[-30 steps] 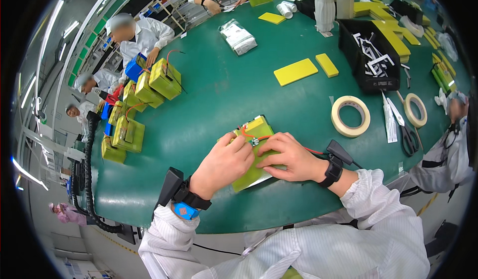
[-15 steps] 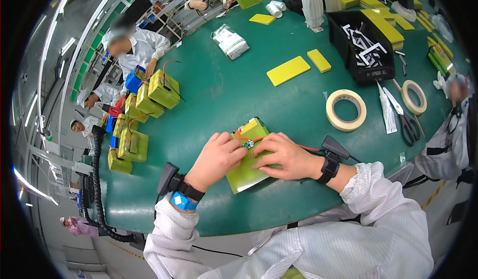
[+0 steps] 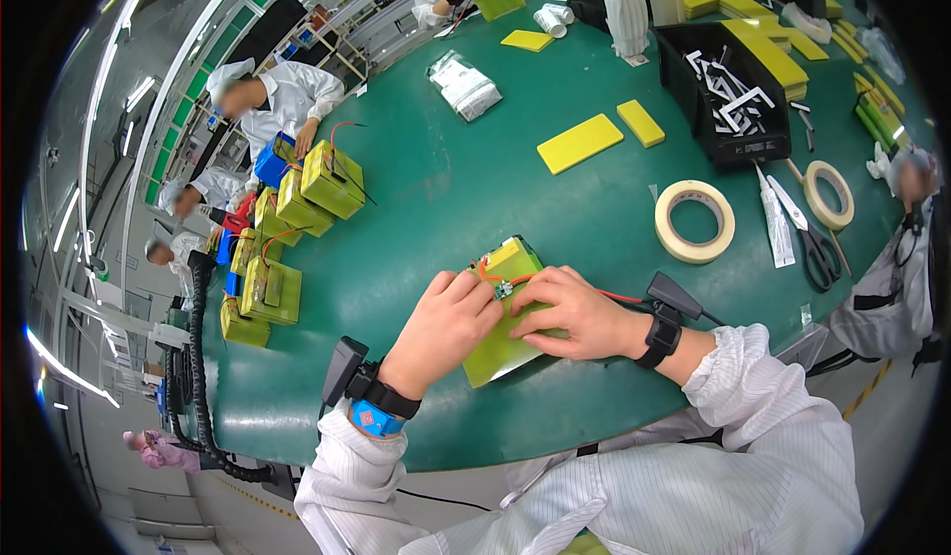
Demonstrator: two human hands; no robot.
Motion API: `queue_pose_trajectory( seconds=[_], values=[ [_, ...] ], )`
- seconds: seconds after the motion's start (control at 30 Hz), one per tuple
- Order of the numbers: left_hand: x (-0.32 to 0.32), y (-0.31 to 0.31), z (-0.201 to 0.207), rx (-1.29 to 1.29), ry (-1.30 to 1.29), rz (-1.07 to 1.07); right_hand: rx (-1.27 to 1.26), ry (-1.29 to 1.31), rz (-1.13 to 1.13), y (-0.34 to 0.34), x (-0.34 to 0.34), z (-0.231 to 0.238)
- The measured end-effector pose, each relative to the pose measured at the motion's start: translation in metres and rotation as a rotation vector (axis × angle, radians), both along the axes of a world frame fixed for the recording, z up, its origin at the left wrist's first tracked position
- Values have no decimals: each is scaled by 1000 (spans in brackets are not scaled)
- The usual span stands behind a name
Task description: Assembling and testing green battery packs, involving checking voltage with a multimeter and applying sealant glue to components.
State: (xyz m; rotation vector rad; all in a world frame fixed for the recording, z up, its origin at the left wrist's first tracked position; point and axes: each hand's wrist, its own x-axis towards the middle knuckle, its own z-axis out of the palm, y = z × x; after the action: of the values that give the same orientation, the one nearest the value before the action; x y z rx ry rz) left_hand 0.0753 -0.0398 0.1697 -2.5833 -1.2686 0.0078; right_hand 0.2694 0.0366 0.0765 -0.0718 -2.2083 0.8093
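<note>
A yellow-green battery pack (image 3: 502,355) lies on the table in front of me, partly covered by both hands. On it sits a small green circuit board (image 3: 503,289) with an orange-red wire beside it. My left hand (image 3: 446,325) is closed, its fingertips pinched at the board's left edge; whatever is between them is hidden. From the right, my right hand (image 3: 582,319) curls its bent fingers over the pack, the fingertips close to the board and the thumb lower down. A red wire (image 3: 619,298) runs out behind the right hand.
Several similar battery packs (image 3: 272,291) stand at the left, near a co-worker (image 3: 282,100). Two yellow sheets (image 3: 581,143) lie ahead. On the right are a tape roll (image 3: 662,220), scissors (image 3: 818,258) and a black bin (image 3: 738,149) of white strips. A white packet (image 3: 464,86) lies farther off.
The whole view has shifted slightly, so things sit a little further right. My left hand has turned a little over the pack; both hands stay at the circuit board.
</note>
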Motion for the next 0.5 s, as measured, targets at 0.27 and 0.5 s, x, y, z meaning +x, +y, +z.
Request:
queue_pose_trajectory(
  seconds=[0.27,0.5],
  values=[
    [-10,1,-14,43,-3,67,22,49,-14,0,0,-2],
    [-17,-2,-19,-7,-385,186,21,26,-14,1,1,-1]
  ],
)
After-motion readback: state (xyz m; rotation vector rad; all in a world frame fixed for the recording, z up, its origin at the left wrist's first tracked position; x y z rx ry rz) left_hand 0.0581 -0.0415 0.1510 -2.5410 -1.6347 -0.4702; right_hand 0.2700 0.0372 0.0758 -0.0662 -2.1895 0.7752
